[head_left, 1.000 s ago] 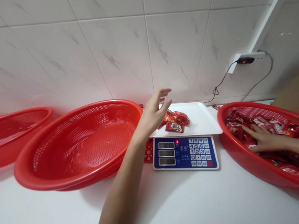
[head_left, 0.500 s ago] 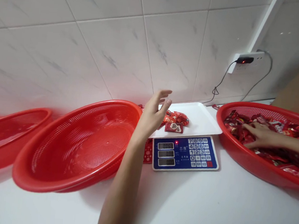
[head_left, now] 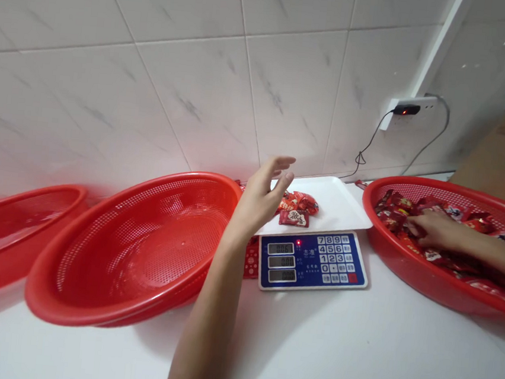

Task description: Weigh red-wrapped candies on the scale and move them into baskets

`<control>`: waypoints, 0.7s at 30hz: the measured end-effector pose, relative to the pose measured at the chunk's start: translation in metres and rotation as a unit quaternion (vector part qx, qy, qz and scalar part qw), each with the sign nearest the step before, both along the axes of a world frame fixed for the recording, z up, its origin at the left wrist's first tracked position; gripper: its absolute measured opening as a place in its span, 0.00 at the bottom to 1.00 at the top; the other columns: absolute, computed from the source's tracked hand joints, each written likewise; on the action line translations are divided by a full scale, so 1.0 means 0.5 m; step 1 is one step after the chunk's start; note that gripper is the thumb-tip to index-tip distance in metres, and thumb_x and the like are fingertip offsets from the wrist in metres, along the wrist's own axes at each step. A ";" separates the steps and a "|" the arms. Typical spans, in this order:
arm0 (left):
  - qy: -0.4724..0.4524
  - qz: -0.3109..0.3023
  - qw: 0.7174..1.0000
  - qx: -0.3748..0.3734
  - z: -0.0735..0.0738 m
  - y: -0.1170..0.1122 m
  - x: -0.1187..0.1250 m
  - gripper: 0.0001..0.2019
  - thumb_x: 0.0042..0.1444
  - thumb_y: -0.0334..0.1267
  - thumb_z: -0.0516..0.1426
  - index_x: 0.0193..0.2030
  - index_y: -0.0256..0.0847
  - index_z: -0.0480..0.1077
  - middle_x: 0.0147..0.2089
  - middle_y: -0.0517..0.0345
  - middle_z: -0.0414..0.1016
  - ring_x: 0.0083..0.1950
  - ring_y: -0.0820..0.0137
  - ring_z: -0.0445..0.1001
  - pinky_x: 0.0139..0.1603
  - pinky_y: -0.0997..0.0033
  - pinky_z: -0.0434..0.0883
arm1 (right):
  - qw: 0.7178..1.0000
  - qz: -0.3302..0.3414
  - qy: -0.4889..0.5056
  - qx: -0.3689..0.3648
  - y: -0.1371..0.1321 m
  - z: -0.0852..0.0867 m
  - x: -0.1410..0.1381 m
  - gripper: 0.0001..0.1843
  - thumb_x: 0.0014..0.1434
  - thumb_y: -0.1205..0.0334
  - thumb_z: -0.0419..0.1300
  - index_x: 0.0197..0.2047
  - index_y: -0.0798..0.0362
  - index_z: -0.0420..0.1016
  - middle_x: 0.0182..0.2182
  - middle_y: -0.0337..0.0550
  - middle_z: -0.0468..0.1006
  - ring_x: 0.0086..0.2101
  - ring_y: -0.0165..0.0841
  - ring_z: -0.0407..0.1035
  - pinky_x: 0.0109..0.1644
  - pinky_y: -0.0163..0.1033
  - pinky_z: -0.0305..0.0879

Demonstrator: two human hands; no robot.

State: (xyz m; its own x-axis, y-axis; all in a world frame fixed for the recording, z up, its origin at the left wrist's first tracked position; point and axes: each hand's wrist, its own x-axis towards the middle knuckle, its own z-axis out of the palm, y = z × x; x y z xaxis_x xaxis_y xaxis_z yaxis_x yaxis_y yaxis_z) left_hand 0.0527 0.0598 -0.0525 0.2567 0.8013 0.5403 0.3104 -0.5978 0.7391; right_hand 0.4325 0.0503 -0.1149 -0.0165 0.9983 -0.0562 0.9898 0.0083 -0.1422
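On the white plastic tray lie few shiny red packets; most remain off. Left hand curves loosely, empty; right hand has an unclear grip.

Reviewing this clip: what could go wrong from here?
The left hand is close to the wrapped packets on the white tray; brushing them might disturb the scale's reading.
The right hand is among packets in the rightmost red basket; a loose grab might spill some.
That basket's rim sits very near the tray, so a bump could jostle it.
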 end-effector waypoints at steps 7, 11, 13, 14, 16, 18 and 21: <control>-0.012 -0.008 1.000 0.007 0.029 -0.036 -0.015 0.11 0.69 0.41 0.56 0.56 0.47 0.73 0.62 0.54 0.77 0.65 0.63 0.73 0.66 0.58 0.69 | 0.985 -0.082 0.150 0.023 -0.039 0.154 0.007 0.07 0.55 0.71 0.60 0.28 0.50 0.72 0.23 0.37 0.74 0.24 0.29 0.63 0.36 0.39 0.60; 0.003 0.001 1.000 -0.004 0.015 -0.021 0.000 0.11 0.70 0.39 0.54 0.56 0.45 0.71 0.62 0.51 0.76 0.64 0.62 0.73 0.66 0.55 0.70 | 0.967 -0.049 0.225 0.111 -0.020 0.227 -0.093 0.06 0.52 0.73 0.66 0.27 0.53 0.76 0.31 0.40 0.80 0.32 0.29 0.70 0.43 0.39 0.63; 0.022 0.011 0.999 -0.028 -0.002 -0.005 0.011 0.11 0.69 0.36 0.55 0.56 0.43 0.70 0.63 0.47 0.75 0.64 0.59 0.73 0.65 0.52 0.70 | 0.950 0.019 0.296 0.101 0.008 0.234 -0.165 0.06 0.50 0.72 0.68 0.28 0.53 0.77 0.30 0.40 0.80 0.33 0.31 0.72 0.42 0.39 0.65; 0.031 0.015 0.999 -0.039 -0.010 0.003 0.014 0.10 0.68 0.35 0.55 0.55 0.44 0.70 0.63 0.46 0.75 0.65 0.58 0.73 0.65 0.50 0.70 | 0.939 0.046 0.329 0.086 0.022 0.230 -0.201 0.06 0.48 0.71 0.69 0.28 0.52 0.78 0.29 0.40 0.80 0.32 0.32 0.73 0.40 0.39 0.66; 0.043 0.018 0.998 -0.050 -0.021 0.014 0.015 0.10 0.67 0.35 0.57 0.54 0.44 0.70 0.62 0.44 0.75 0.65 0.55 0.72 0.65 0.47 0.69 | 0.917 0.084 0.387 0.046 0.051 0.211 -0.264 0.07 0.44 0.71 0.69 0.27 0.51 0.78 0.28 0.41 0.80 0.31 0.34 0.73 0.37 0.39 0.68; 0.050 0.020 0.997 -0.051 -0.024 0.020 0.007 0.10 0.67 0.36 0.57 0.54 0.44 0.70 0.62 0.44 0.75 0.66 0.55 0.72 0.65 0.46 0.68 | 0.891 0.110 0.441 0.023 0.074 0.183 -0.309 0.07 0.41 0.70 0.69 0.26 0.50 0.79 0.28 0.41 0.81 0.32 0.35 0.74 0.37 0.40 0.70; 0.045 0.026 0.998 -0.039 -0.015 0.018 -0.009 0.11 0.68 0.38 0.55 0.55 0.44 0.69 0.63 0.45 0.74 0.66 0.56 0.71 0.65 0.47 0.69 | 0.849 0.103 0.518 0.031 0.097 0.145 -0.337 0.09 0.39 0.70 0.69 0.27 0.49 0.81 0.30 0.41 0.82 0.33 0.35 0.74 0.39 0.41 0.72</control>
State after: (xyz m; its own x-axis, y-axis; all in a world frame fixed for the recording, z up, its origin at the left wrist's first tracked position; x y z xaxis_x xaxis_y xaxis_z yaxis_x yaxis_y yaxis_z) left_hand 0.0481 0.0689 -0.0602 0.2588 0.8537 0.4520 0.4065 -0.5207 0.7507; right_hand 0.2639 0.0986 -0.0422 -0.1995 0.9687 0.1478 0.3116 0.2057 -0.9277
